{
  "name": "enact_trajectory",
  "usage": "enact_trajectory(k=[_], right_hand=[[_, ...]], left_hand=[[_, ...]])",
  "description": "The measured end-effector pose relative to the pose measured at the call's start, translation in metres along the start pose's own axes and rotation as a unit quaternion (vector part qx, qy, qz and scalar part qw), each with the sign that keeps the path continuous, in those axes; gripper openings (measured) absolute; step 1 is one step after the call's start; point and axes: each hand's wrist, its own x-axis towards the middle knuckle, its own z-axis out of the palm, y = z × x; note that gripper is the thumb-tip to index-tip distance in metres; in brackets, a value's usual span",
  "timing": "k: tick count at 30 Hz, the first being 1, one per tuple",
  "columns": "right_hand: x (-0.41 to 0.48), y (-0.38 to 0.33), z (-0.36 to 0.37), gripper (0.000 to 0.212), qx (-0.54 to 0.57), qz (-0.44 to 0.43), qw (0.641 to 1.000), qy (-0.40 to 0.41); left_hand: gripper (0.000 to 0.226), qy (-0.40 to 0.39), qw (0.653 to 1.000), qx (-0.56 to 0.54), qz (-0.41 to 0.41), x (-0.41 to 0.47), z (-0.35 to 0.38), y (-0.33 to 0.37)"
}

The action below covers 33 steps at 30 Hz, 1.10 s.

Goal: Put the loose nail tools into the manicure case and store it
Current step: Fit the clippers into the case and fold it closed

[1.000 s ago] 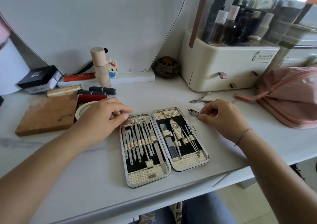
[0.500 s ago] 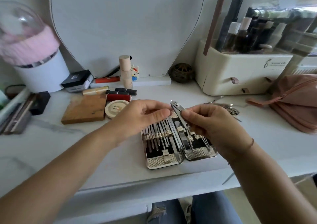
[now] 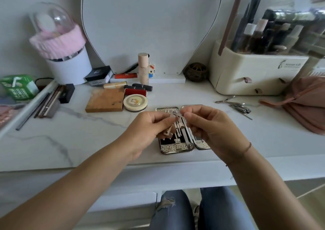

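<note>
The open manicure case (image 3: pixel 176 148) lies flat on the white counter, its two halves side by side with steel tools strapped inside. Both hands hover just above it and hide much of it. My right hand (image 3: pixel 209 129) pinches a small metal nail clipper (image 3: pixel 178 114) by one end. My left hand (image 3: pixel 149 129) has its fingers curled and its fingertips meet the clipper's other end. A few loose nail tools (image 3: pixel 237 106) lie on the counter to the right of the case.
A cream cosmetics organizer (image 3: pixel 253 75) and a pink pouch (image 3: pixel 306 103) stand at the right. A wooden block (image 3: pixel 105 102), round tin (image 3: pixel 135 102), lipsticks and a white pot (image 3: pixel 68 67) crowd the left. A mirror (image 3: pixel 151 27) stands at the back.
My right hand picked a clipper off the counter and brought it over the case. My left hand rose off the case's edge to meet it. The camera view pulled back.
</note>
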Motion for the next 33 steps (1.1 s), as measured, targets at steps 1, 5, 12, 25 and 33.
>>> enact_trajectory(k=[1,5,12,25,33], right_hand=[[-0.002,-0.001,-0.001,0.017,-0.004,-0.006,1.000,-0.020],[-0.006,-0.007,-0.003,0.026,-0.069,-0.044,0.996,-0.046],[0.005,-0.005,-0.003,0.017,-0.276,-0.147,0.944,0.104],[0.002,0.015,0.000,0.023,-0.078,-0.056,0.965,0.244],[-0.002,0.017,-0.013,0.018,-0.147,-0.081,0.967,0.191]], left_hand=[[0.018,-0.002,1.000,0.022,0.005,-0.001,-0.001,0.001],[0.016,-0.011,0.997,0.071,-0.005,-0.002,-0.005,0.003],[0.004,0.001,0.991,0.131,0.005,-0.004,-0.004,0.005],[0.018,0.079,0.992,0.081,0.056,-0.010,0.010,-0.007],[0.012,0.093,0.969,0.194,0.119,-0.014,0.010,-0.018]])
